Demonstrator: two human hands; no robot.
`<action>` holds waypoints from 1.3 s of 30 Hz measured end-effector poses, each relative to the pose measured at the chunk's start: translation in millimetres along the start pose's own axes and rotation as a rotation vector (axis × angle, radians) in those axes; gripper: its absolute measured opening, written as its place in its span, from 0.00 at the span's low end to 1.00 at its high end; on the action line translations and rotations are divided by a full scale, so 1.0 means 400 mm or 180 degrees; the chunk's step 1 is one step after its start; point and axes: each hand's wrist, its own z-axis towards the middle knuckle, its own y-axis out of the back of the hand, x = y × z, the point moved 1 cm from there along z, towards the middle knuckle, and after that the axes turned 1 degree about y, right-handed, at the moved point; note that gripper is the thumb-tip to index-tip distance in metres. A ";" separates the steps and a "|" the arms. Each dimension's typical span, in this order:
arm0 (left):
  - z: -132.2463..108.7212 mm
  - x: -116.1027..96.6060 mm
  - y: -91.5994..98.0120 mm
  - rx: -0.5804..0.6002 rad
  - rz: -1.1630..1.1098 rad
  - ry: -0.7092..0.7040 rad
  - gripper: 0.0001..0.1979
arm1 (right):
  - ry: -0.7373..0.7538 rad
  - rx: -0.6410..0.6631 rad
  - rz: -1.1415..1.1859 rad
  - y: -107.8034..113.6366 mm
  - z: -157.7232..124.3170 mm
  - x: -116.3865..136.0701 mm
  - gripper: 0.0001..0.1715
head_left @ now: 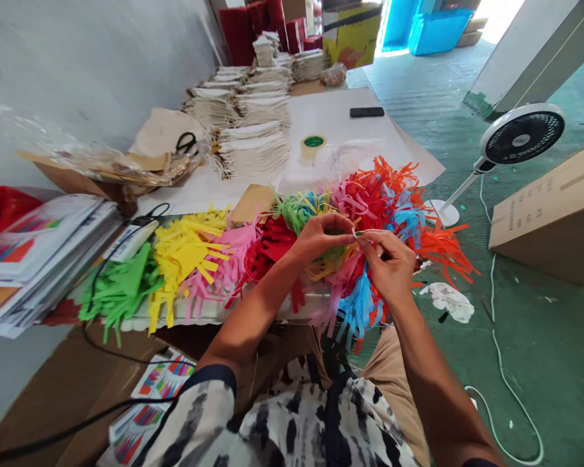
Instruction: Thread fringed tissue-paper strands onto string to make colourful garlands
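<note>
My left hand (321, 235) and my right hand (392, 263) meet fingertip to fingertip above the near part of the table. Both are closed in a pinch on something thin, with a little white and green showing; the fingers hide most of it. Under and around them lies a heap of fringed paper tassels: red tassels (270, 246), orange-red tassels (389, 178), light blue tassels (360, 301) and a light green tassel (294, 211). Further left are pink tassels (241, 250), yellow tassels (187, 250) and green tassels (124, 285), some drooping over the table edge.
Stacks of white paper bundles (253, 152) fill the table's back left. A tape roll (313, 148), a black phone (366, 112) and scissors (185, 143) lie beyond the tassels. Printed sheets (43, 246) are piled left. A fan (522, 136) and a carton (549, 217) stand right.
</note>
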 end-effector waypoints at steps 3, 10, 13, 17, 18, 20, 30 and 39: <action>-0.001 0.000 0.001 0.0099 0.0132 -0.0014 0.22 | 0.0038 0.0006 0.0056 -0.001 0.002 0.001 0.07; -0.006 -0.010 -0.001 0.0157 0.0242 0.0118 0.24 | -0.0076 0.0135 0.0190 -0.002 0.000 -0.009 0.08; -0.005 -0.015 -0.001 0.0242 0.0247 0.0246 0.24 | -0.0272 0.0194 0.0201 -0.002 0.000 -0.012 0.11; -0.004 -0.019 0.001 0.0305 0.0224 0.0354 0.24 | -0.0377 0.0234 0.0311 -0.001 0.001 -0.010 0.10; -0.004 -0.019 0.001 0.0326 0.0214 0.0368 0.24 | -0.0414 0.0242 0.0340 -0.002 0.001 -0.010 0.10; -0.004 -0.018 0.000 0.0374 0.0189 0.0383 0.24 | -0.0479 0.0246 0.0389 -0.002 0.002 -0.009 0.10; 0.003 -0.004 0.001 0.0446 0.0200 0.0381 0.25 | -0.0615 0.0328 0.0545 -0.004 0.002 -0.018 0.10; 0.005 -0.024 0.007 0.0470 0.0358 0.0409 0.23 | -0.0547 0.0293 0.0467 -0.004 0.003 -0.021 0.11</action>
